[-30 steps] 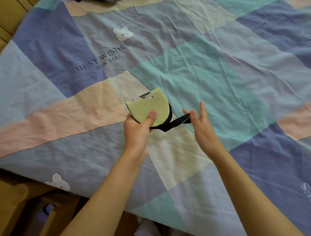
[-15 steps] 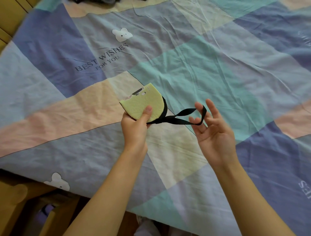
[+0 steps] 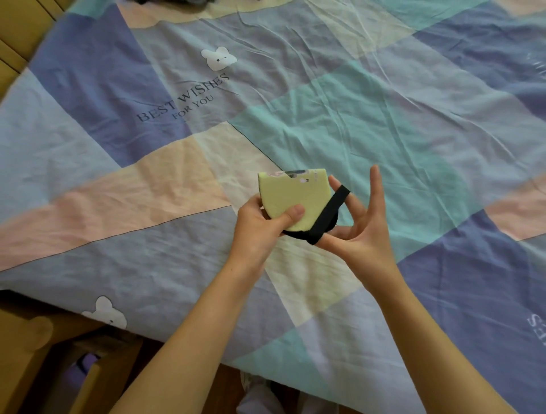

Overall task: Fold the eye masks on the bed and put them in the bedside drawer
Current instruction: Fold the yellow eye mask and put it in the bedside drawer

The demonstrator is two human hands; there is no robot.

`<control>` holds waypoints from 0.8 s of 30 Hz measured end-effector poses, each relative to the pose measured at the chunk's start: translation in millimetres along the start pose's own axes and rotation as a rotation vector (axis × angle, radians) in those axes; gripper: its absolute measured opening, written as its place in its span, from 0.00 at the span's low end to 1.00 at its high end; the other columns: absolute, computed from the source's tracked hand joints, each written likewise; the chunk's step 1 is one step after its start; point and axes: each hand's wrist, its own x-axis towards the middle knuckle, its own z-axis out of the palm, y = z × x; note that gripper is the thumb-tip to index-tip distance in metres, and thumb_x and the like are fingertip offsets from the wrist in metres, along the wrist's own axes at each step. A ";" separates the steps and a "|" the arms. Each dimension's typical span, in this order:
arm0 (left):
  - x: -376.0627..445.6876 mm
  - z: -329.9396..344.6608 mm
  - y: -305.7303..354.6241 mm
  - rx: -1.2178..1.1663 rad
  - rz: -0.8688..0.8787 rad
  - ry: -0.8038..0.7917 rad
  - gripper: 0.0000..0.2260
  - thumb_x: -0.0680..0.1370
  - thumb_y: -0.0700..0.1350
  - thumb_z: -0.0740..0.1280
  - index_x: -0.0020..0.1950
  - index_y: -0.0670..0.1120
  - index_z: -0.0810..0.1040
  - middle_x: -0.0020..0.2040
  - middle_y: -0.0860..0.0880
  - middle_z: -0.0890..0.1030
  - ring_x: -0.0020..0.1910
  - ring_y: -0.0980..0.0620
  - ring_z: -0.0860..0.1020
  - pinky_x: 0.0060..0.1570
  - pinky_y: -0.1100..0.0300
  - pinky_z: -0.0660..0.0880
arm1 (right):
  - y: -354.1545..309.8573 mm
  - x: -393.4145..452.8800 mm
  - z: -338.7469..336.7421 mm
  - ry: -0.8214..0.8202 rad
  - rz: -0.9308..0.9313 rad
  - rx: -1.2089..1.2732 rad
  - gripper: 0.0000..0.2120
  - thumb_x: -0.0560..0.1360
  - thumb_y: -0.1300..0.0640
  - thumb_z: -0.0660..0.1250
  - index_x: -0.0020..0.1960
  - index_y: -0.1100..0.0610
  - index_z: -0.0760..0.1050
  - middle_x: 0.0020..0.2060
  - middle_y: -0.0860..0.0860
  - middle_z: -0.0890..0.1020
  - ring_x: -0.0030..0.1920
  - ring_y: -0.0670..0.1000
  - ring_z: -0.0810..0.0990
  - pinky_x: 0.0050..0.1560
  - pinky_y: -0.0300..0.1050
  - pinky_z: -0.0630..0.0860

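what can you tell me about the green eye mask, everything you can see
The eye mask is pale yellow-green and soft-looking, folded in half into a half-round shape, with small pink and dark markings along its straight top edge. It is held above the bedsheet, not lying on it. The left hand grips it, thumb on its front. Its black elastic strap crosses its right side, stretched over the right hand fingers.

Wrinkled patchwork bedspread (image 3: 384, 124) is lying flat and open beyond both hands, offering passage on every side, while dark items (image 3: 174, 2) are sitting at its far edge and wooden furniture (image 3: 32, 363) is crowding the near-left corner.
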 end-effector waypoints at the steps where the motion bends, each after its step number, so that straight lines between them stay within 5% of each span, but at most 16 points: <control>1: -1.2 -1.9 0.9 0.055 0.010 -0.045 0.16 0.69 0.38 0.76 0.55 0.44 0.78 0.49 0.44 0.84 0.49 0.47 0.83 0.47 0.56 0.81 | -3.5 -0.5 -0.2 -0.005 -0.023 -0.013 0.62 0.59 0.62 0.78 0.75 0.36 0.39 0.69 0.46 0.73 0.37 0.66 0.82 0.46 0.56 0.82; 5: -11.2 -3.3 2.1 0.123 0.033 -0.211 0.15 0.69 0.32 0.74 0.49 0.49 0.79 0.41 0.55 0.86 0.42 0.58 0.83 0.41 0.67 0.78 | -17.2 0.8 -0.9 -0.042 -0.117 -0.187 0.66 0.56 0.61 0.81 0.76 0.44 0.36 0.66 0.47 0.75 0.47 0.51 0.85 0.42 0.41 0.81; 8: -14.4 -7.3 1.7 0.057 0.044 -0.222 0.16 0.68 0.35 0.75 0.51 0.51 0.79 0.44 0.53 0.86 0.45 0.55 0.84 0.45 0.62 0.79 | -21.3 2.4 0.9 -0.081 -0.125 -0.271 0.68 0.55 0.61 0.82 0.76 0.46 0.35 0.63 0.47 0.77 0.46 0.49 0.85 0.41 0.37 0.79; 13: -20.7 -5.1 6.7 -0.158 -0.003 -0.039 0.24 0.64 0.44 0.75 0.59 0.45 0.77 0.49 0.47 0.85 0.48 0.50 0.84 0.46 0.57 0.80 | -21.8 -3.8 5.1 0.027 -0.192 -0.257 0.68 0.55 0.56 0.82 0.76 0.46 0.35 0.65 0.48 0.76 0.47 0.48 0.85 0.51 0.44 0.80; 20: -33.2 4.3 12.0 -0.337 -0.010 0.204 0.16 0.69 0.40 0.74 0.56 0.43 0.78 0.49 0.48 0.85 0.49 0.52 0.83 0.47 0.59 0.79 | -10.2 -18.7 8.2 0.085 -0.142 -0.229 0.68 0.54 0.51 0.81 0.75 0.41 0.34 0.66 0.46 0.75 0.44 0.48 0.85 0.45 0.36 0.79; 24: -40.0 5.6 15.0 -0.337 0.089 0.233 0.22 0.66 0.45 0.74 0.59 0.44 0.77 0.53 0.48 0.84 0.54 0.51 0.82 0.55 0.54 0.77 | -7.1 -21.5 10.4 0.080 -0.139 -0.256 0.68 0.53 0.47 0.81 0.75 0.40 0.34 0.66 0.44 0.74 0.44 0.48 0.85 0.47 0.39 0.80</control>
